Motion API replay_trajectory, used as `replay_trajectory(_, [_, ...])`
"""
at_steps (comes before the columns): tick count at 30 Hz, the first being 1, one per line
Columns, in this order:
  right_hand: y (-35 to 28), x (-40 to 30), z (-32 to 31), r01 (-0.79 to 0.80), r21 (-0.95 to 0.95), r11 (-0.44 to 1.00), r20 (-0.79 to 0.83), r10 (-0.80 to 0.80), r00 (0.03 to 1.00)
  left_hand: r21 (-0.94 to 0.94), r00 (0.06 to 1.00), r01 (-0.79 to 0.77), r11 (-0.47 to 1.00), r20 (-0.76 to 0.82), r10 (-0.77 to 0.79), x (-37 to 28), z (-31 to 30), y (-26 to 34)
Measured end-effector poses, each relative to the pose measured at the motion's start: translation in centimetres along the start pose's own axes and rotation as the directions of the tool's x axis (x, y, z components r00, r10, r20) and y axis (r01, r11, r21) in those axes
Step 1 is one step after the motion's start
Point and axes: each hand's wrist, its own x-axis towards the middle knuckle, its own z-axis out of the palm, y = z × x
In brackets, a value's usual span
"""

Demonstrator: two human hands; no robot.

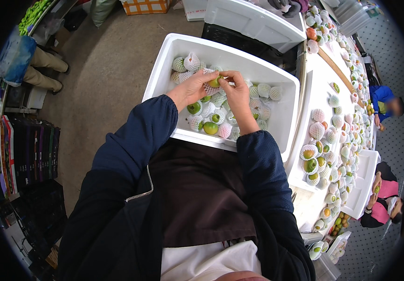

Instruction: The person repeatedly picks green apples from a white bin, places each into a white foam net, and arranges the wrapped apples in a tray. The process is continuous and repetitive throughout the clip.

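Over a white foam box, my left hand holds a green-yellow tomato partly wrapped in a white foam net. The fingertips of my right hand pinch the same tomato from the other side. Below my hands, many foam-netted fruits lie in the box, some with green tops showing. One yellow-green tomato near the front wall shows no net. Parts of the box's contents are hidden by my hands and forearms.
On the right, a long white table bears many netted fruits. Two people stand beyond it. Another foam box is behind mine. At the left are a person's legs and stacked dark crates.
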Motion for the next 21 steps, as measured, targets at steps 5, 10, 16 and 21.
replay_trajectory(5, [0.2, 0.0, -0.3, 0.013, -0.093, 0.996, 0.018, -0.012, 1.000, 0.029, 1.000, -0.010, 1.000, 0.010, 0.009, 0.1, -0.1, -0.1])
replay_trajectory(10, [-0.1, 0.1, -0.3, -0.051, -0.131, 0.990, -0.016, 0.049, 0.999, 0.076, 0.999, -0.034, 0.997, 0.007, 0.033, 0.2, -0.1, -0.2])
replay_trajectory(16, [0.9, 0.5, -0.8, -0.314, 0.304, 0.900, -0.082, 0.353, 0.932, -0.055, 0.998, -0.067, 0.996, -0.013, 0.066, 0.6, -0.3, -0.1])
replay_trajectory(21, [1.0, 0.7, -1.7, -0.486, 0.199, 0.851, -0.103, 0.511, 0.853, -0.119, 0.999, -0.011, 0.993, 0.047, 0.017, 0.4, 0.0, 0.2])
